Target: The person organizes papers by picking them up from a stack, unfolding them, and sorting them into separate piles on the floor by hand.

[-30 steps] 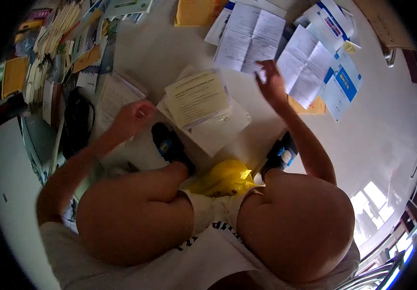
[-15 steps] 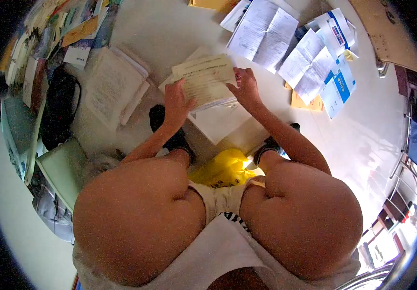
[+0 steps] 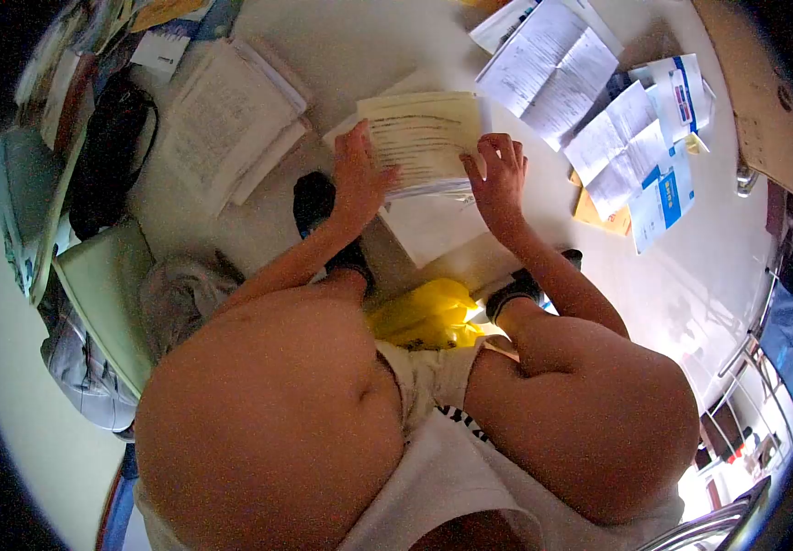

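Observation:
A stack of yellowish printed papers (image 3: 424, 133) is in front of me, between my hands. At its left edge, my left hand (image 3: 359, 179) grips it, with the thumb blurred over the lower left corner. My right hand (image 3: 501, 179) is at the right edge, fingers bent but apart and the thumb reaching toward the paper; whether it touches is hard to tell. Under the stack, a large white sheet (image 3: 438, 230) extends toward me on the floor.
Another paper pile (image 3: 222, 124) lies to the left, beside a black bag (image 3: 112, 151). Unfolded handwritten sheets (image 3: 552, 69), a blue-and-white booklet (image 3: 663, 197) and a brown envelope (image 3: 603, 216) are at the right. A yellow plastic bag (image 3: 428, 312) sits between my feet.
My view has shifted, so the floor items appear moved. The right hand has loosened from the stack's edge, its fingers now apart. My left hand stays at the left edge.

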### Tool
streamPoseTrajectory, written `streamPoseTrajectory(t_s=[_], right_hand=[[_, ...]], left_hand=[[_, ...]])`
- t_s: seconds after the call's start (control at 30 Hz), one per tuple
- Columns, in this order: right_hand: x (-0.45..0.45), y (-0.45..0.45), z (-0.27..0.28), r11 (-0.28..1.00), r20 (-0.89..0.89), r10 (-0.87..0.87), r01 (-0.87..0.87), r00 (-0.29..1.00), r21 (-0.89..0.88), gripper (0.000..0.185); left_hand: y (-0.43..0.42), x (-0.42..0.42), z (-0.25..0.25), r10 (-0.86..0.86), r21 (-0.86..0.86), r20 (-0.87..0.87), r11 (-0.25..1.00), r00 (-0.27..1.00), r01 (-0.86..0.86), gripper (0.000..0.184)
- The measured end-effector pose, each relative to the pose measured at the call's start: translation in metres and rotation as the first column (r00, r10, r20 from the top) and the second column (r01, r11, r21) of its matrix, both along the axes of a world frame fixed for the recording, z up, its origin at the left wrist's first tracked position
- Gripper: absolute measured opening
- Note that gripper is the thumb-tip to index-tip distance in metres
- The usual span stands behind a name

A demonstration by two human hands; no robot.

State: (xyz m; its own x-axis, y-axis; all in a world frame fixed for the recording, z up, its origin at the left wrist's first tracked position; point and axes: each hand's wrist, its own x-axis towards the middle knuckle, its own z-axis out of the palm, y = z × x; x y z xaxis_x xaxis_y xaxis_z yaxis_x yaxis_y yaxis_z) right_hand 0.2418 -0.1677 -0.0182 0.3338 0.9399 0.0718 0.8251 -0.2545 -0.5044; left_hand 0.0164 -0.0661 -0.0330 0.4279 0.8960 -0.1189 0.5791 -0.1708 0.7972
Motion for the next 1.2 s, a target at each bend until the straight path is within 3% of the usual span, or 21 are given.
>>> streamPoseTrajectory(t_s=[0.13,0.17,0.2,0.23,0.27,0.33,0.37,0.43,0.47,0.5,0.57,0.6,0.67,0.8,0.9,0.97,1.1,1.17,1.2], right_hand=[[0.010,0.002,0.001,0.996,-0.125,0.015,-0.003,0.992,0.091,0.025],[0.015,0.000,0.001,0.993,-0.318,-0.070,0.095,0.945,0.065,0.030],[0.020,-0.001,0.003,0.982,-0.494,-0.151,0.186,0.856,0.022,0.034],[0.025,0.002,0.018,0.981,-0.487,-0.151,0.192,0.860,0.034,0.034],[0.032,0.009,0.042,0.965,-0.624,-0.158,0.254,0.765,0.066,0.035],[0.048,0.011,0.056,0.923,-0.781,-0.141,0.365,0.609,0.118,0.034],[0.056,0.012,0.062,0.917,-0.773,-0.138,0.375,0.619,0.136,0.034],[0.065,0.010,0.078,0.927,-0.759,-0.141,0.354,0.635,0.125,0.030],[0.066,0.010,0.086,0.923,-0.787,-0.144,0.369,0.599,0.113,0.030],[0.069,0.007,0.090,0.916,-0.786,-0.148,0.382,0.601,0.119,0.030],[0.073,0.004,0.094,0.915,-0.841,-0.175,0.400,0.512,0.053,0.031],[0.072,0.005,0.098,0.909,-0.842,-0.177,0.412,0.510,0.058,0.031],[0.069,0.009,0.105,0.854,-0.917,-0.142,0.515,0.372,0.077,0.025],[0.076,0.003,0.103,0.863,-0.913,-0.181,0.504,0.366,0.031,0.022],[0.077,0.000,0.099,0.852,-0.914,-0.153,0.519,0.375,0.071,0.018],[0.078,-0.003,0.103,0.859,-0.939,-0.197,0.511,0.282,-0.027,0.018],[0.083,-0.007,0.091,0.866,-0.897,-0.277,0.494,0.345,-0.077,0.021],[0.086,-0.009,0.079,0.885,-0.695,-0.329,0.466,0.640,0.010,0.032],[0.082,-0.006,0.098,0.893,-0.486,-0.347,0.441,0.802,0.091,0.050]], left_hand=[[0.004,0.003,-0.003,0.062,-0.036,0.086,0.998,0.994,-0.059,0.083],[0.007,0.003,0.002,0.060,-0.030,0.089,0.998,0.994,-0.058,0.083],[0.015,0.008,0.038,0.005,0.066,0.072,0.998,0.997,-0.010,0.076],[0.021,0.013,0.063,-0.050,0.163,0.054,0.986,0.997,0.040,0.069],[0.024,0.015,0.070,-0.057,0.174,0.066,0.984,0.996,0.045,0.069],[0.034,0.025,0.084,-0.276,-0.097,0.123,0.953,0.953,0.288,0.053],[0.034,0.034,0.092,-0.290,-0.080,0.135,0.950,0.948,0.302,0.053],[0.032,0.050,0.121,-0.171,-0.402,0.400,0.850,0.901,0.340,0.039],[0.037,0.055,0.139,-0.312,-0.341,0.254,0.857,0.916,0.386,0.036],[0.036,0.060,0.142,-0.326,-0.335,0.256,0.853,0.910,0.400,0.036],[0.035,0.070,0.145,-0.178,-0.477,0.416,0.792,0.892,0.381,0.036],[0.036,0.075,0.145,-0.192,-0.472,0.416,0.790,0.889,0.391,0.036],[0.036,0.081,0.143,-0.176,-0.435,0.472,0.806,0.864,0.402,0.040],[0.036,0.087,0.149,-0.258,-0.365,0.477,0.812,0.840,0.456,0.042],[0.034,0.090,0.151,-0.241,-0.418,0.488,0.779,0.839,0.467,0.045],[0.031,0.091,0.154,-0.207,-0.460,0.460,0.776,0.864,0.431,0.046],[0.031,0.093,0.150,-0.194,-0.496,0.472,0.748,0.860,0.441,0.046],[0.029,0.094,0.148,-0.152,-0.435,0.501,0.806,0.852,0.401,0.046],[0.030,0.094,0.149,-0.158,-0.433,0.501,0.805,0.851,0.405,0.046]])
